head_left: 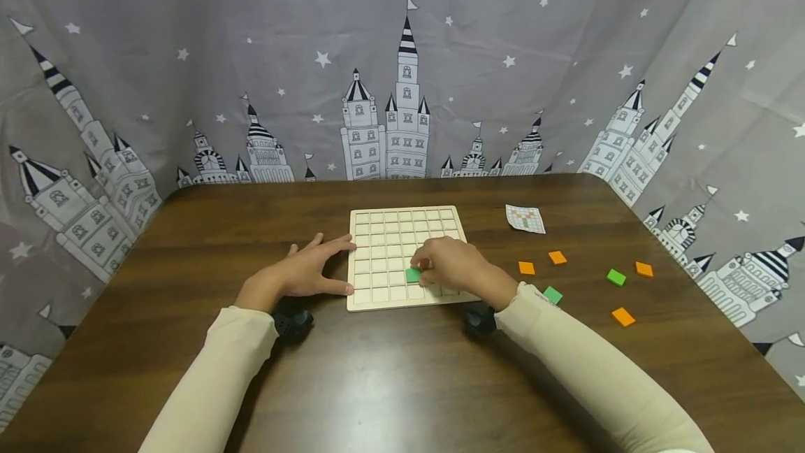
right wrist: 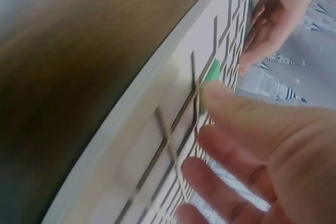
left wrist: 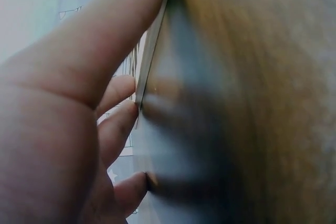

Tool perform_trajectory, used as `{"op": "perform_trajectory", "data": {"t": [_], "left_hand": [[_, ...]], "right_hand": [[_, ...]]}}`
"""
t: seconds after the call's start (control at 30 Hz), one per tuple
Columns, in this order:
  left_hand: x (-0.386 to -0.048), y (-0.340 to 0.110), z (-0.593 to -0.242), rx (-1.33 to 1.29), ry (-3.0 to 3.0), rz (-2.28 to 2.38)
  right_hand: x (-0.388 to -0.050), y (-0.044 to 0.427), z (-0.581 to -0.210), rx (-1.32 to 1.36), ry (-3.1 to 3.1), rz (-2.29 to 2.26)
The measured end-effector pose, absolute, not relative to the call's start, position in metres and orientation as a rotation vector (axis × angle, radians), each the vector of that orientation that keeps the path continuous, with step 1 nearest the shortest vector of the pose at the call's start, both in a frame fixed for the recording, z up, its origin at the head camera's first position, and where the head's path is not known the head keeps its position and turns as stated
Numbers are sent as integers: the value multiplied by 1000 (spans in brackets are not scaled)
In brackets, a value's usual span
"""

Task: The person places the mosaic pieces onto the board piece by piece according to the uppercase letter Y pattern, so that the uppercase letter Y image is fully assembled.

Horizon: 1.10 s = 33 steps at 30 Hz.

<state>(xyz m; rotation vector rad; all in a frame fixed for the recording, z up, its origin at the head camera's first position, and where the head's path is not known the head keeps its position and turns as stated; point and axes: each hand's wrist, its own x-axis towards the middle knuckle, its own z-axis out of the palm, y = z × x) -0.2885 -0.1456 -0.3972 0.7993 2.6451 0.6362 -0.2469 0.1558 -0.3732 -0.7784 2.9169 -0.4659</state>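
Note:
A cream gridded board [head_left: 380,303] lies flat on the table. My left hand [head_left: 308,270] has its fingers spread, and its thumb and a fingertip touch the board's left edge. The left wrist view shows the thumb [left wrist: 115,30] along that edge. Over the lower right part of the board, my right hand [head_left: 451,263] pinches a green square tile [head_left: 412,275] at one of the grid cells. In the right wrist view the thumb [right wrist: 220,95] lies against this green tile [right wrist: 212,72], while the index finger is mostly hidden and the other fingers are bent above the grid.
Right of the board lie several loose tiles: an orange tile [head_left: 526,268], a green tile [head_left: 553,295] by the right sleeve, a light green tile [head_left: 616,277] and more orange ones. A small paper card [head_left: 525,219] with a coloured grid is behind them. A grey curtain [head_left: 478,54] hangs behind the table.

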Motion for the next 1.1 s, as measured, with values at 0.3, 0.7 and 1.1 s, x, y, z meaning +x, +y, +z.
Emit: {"op": "perform_trajectory", "data": {"t": [0.3,0.7,1.1], "left_hand": [[-288,-152,-388,815,2671,634],[-288,-156,-387,798,2646,663],[-288,-147,-401,819,2626,664]], "right_hand": [[-215,242,-369,-626,3144,-497],[-168,337,-382,-289,3149,-425],[-168,332,-392,-312,3140,-375]]}}
